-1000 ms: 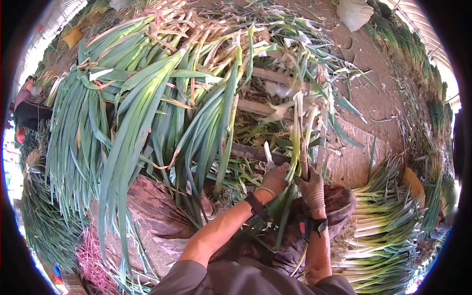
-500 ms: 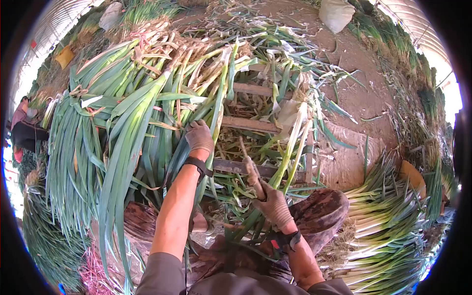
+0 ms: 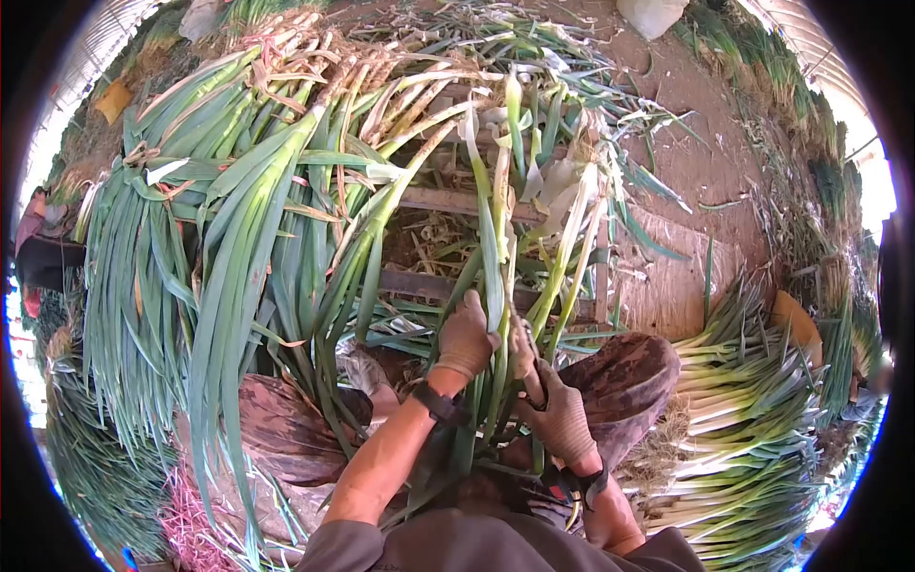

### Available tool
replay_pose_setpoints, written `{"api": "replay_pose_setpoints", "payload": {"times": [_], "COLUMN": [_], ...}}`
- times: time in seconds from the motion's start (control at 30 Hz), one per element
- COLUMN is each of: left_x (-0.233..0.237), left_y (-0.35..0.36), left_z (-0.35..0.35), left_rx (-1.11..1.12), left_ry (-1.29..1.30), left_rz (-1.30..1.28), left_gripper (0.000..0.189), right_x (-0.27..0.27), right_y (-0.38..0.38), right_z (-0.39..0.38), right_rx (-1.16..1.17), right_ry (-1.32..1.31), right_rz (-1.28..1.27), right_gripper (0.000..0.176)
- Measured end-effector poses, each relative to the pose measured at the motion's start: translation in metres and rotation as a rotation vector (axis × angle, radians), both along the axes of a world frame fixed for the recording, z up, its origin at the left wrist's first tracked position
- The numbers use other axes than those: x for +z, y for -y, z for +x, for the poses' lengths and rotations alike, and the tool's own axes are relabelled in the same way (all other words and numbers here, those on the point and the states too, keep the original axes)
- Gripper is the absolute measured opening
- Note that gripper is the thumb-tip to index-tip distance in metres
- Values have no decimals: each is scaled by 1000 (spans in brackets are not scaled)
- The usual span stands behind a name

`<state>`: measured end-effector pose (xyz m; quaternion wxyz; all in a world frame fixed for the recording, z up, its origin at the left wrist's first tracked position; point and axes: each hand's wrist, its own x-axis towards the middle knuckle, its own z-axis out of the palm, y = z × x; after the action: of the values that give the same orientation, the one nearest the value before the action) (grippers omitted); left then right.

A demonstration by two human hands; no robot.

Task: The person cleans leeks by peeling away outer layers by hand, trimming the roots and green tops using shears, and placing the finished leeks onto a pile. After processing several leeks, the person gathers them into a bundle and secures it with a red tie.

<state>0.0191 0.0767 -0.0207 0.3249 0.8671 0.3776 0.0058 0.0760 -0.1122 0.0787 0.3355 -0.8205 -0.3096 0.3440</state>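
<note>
My gloved left hand point(image 3: 467, 338) is closed round the green leaves of a scallion stalk point(image 3: 498, 205), in front of my knees. Just to its right, my gloved right hand point(image 3: 560, 418) grips the handle of a knife point(image 3: 524, 355), whose blade part points up beside the stalk. The blade's edge is hard to make out among the leaves. More pale stalks point(image 3: 570, 248) lean on the wooden rack point(image 3: 443, 199) right of the held one. A large heap of long scallions point(image 3: 243, 210) lies over the rack's left side, leaves hanging toward me.
Cleaned scallions point(image 3: 734, 429) lie in rows at the right, near a wooden board point(image 3: 677, 286). Pink ties point(image 3: 186, 520) are at the lower left. A white sack point(image 3: 653, 14) stands at the back. Part of another person point(image 3: 46, 248) shows at the far left.
My left hand has moved right from the heap, bringing a stalk with it. My right hand and the knife have shifted slightly right and down, and the hands are now close together.
</note>
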Motion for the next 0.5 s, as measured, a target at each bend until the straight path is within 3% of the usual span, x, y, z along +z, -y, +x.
{"api": "replay_pose_setpoints", "payload": {"times": [0.23, 0.5], "left_x": [-4, -6], "left_y": [-10, -18], "left_z": [-21, -17], "left_rx": [58, 96], "left_ry": [114, 300], "left_rz": [-155, -229], "left_gripper": [88, 88], "right_x": [-21, -36], "right_y": [12, -34], "right_z": [-8, 23], "right_rx": [32, 24], "right_ry": [90, 155], "right_rz": [-5, -69], "right_gripper": [65, 62]}}
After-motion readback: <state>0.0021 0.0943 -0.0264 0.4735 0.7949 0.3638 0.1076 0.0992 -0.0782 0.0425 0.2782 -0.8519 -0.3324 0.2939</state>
